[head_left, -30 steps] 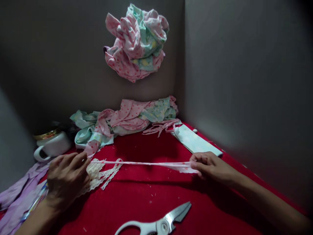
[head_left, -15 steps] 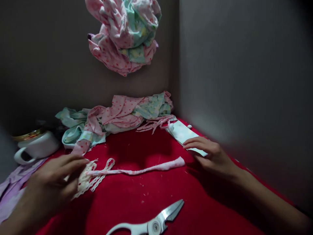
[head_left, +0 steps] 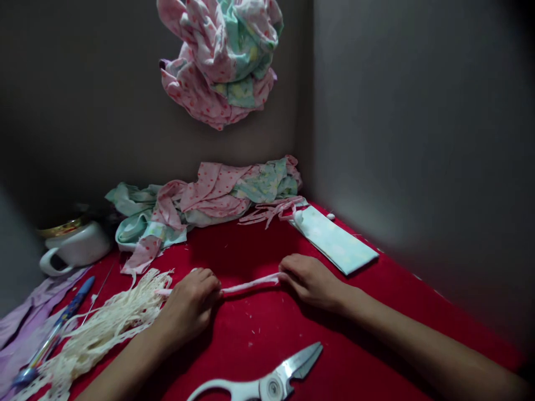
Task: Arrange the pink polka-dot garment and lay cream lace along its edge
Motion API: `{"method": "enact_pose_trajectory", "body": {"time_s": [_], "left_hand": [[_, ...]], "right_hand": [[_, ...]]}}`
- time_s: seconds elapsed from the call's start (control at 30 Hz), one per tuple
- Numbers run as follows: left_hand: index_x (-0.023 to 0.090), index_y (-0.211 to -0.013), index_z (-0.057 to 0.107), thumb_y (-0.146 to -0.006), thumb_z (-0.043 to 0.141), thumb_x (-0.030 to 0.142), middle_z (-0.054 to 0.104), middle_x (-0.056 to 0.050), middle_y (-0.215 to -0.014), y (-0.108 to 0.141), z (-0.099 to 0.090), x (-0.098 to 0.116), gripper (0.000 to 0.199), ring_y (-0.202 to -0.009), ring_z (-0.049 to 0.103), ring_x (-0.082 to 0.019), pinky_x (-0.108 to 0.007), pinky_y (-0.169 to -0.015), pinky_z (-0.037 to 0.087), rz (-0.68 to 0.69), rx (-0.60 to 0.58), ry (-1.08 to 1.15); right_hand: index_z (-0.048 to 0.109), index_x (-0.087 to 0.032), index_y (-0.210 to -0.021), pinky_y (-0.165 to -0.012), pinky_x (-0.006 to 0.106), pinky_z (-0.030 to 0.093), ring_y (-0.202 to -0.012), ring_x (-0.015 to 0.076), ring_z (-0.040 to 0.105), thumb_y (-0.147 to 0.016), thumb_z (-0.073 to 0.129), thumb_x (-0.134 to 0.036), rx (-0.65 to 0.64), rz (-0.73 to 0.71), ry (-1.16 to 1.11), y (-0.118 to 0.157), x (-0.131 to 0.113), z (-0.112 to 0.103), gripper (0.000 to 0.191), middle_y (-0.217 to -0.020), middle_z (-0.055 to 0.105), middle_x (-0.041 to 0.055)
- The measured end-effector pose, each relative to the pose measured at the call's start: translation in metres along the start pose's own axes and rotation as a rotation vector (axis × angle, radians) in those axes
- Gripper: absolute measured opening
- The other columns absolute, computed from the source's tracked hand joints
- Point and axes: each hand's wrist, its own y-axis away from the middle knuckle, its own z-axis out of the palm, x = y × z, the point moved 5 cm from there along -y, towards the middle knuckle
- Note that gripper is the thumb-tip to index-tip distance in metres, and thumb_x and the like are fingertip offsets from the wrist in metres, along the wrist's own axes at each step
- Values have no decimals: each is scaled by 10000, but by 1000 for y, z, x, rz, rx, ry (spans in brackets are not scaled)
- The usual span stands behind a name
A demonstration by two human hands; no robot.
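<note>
A narrow twisted strip of pale pink cloth (head_left: 248, 286) runs between my two hands, just above or on the red cloth surface. My left hand (head_left: 193, 298) is closed round it, and a short pale end sticks out on the left. At the strip's right end, my right hand (head_left: 307, 281) pinches it with bent fingers. In front of them lie white-handled scissors (head_left: 273, 384), blades pointing right and away. Cream lace trim (head_left: 112, 317) lies in a loose bundle beside my left forearm. Past my right hand is a folded pale mint cloth (head_left: 334, 239).
Pink and mint fabric scraps (head_left: 213, 192) are heaped along the back wall. A bundle of similar cloth (head_left: 228, 61) hangs above. At left are a white mug (head_left: 79, 248), a blue pen (head_left: 77, 301) and lilac cloth (head_left: 37, 306). A grey wall (head_left: 418, 139) borders the right.
My right hand has left the mint cloth and moved left to grip the strip's right end. My left hand has moved right from beside the lace and closed on the strip.
</note>
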Motion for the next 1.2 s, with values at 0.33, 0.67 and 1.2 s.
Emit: {"method": "enact_pose_trajectory", "body": {"time_s": [0.33,0.67,1.2], "left_hand": [[181,-745,506,-846,322,20,500,-15,-604,16,1,5,264,-515,422,-165,-291,-476,283,294,117,-184],[181,-798,554,-852,319,55,541,-44,-713,13,-1,19,272,-589,474,-177,-295,-527,326,233,-60,-46],[190,-700,542,-877,350,171,580,-53,-725,10,-7,21,261,-609,543,-184,-287,-531,341,-83,-426,-1]], "right_hand": [[452,-158,-580,-467,203,270,-479,78,315,-872,385,-344,-373,158,-342,7,10,1,353,-504,361,-44],[570,-152,-575,-412,212,243,-421,83,363,-787,520,-263,-330,398,-160,28,52,-41,245,-482,497,-7],[640,-157,-820,-667,259,403,-769,157,524,-751,704,-254,-82,-158,-66,21,-8,-13,135,-819,608,44]]}}
